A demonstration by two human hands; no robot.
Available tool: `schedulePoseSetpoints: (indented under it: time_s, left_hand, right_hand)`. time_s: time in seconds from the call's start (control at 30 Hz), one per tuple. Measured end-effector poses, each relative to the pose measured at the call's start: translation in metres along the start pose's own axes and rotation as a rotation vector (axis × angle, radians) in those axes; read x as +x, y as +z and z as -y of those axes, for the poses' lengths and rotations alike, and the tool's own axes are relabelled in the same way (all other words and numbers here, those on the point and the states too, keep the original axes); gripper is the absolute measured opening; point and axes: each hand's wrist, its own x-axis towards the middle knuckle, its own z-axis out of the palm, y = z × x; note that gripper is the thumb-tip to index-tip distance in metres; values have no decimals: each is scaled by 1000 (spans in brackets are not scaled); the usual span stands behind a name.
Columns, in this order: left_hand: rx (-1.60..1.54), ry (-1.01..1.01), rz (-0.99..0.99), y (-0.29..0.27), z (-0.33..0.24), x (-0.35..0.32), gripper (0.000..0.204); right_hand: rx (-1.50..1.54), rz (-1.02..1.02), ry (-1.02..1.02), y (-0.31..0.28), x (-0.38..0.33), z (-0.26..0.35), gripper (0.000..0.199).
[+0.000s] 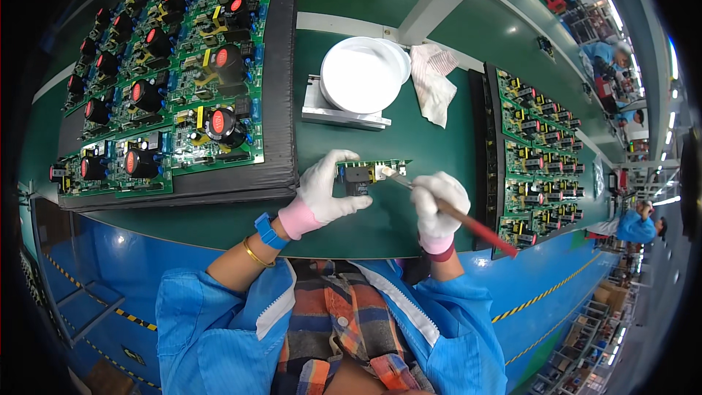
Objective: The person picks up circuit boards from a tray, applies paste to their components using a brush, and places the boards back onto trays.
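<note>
My left hand (321,190), in a white glove with a pink cuff, grips one end of a small green circuit board (373,164). The board is tilted up on edge, and a black block-shaped part and a yellow part on it face me. In my white-gloved right hand (441,205) is a long tool with a red-brown handle (474,225). Its pale, flat tip (397,177) meets the board by a white part near the right end. Whether that tip is a blade or bristles is too small to tell.
A round white tub (362,74) rests on a metal stand (344,113) beyond my hands, beside a crumpled cloth (433,84). Circuit boards fill a black foam tray (274,132) at left and another tray (492,153) at right. A metal post (446,0) rises behind. People sit far right.
</note>
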Motion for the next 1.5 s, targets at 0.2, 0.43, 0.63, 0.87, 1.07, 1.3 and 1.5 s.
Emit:
schedulePoseSetpoints:
  time_s: [0.2,0.43,0.63,0.87,1.07,1.3,1.5]
  left_hand:
    - [-23,10,-9,1,-1,1,65]
    - [-8,24,-30,0,0,1,63]
    - [-19,-8,2,-1,1,1,63]
    - [-15,-25,22,-1,-1,1,66]
    - [-1,-15,13,-2,1,0,67]
    - [13,-45,22,-2,-1,1,66]
    - [-12,-53,22,-2,-2,1,64]
  right_hand:
    - [-257,91,-313,10,4,13,16]
    - [-379,153,-314,7,0,26,14]
    - [204,13,457,-30,13,17,9]
    - [215,279,454,-38,25,-10,11]
    - [181,231,478,-35,27,-14,11]
    - [10,-103,73,-16,-4,-12,7]
    - [-308,23,-269,-8,10,6,15]
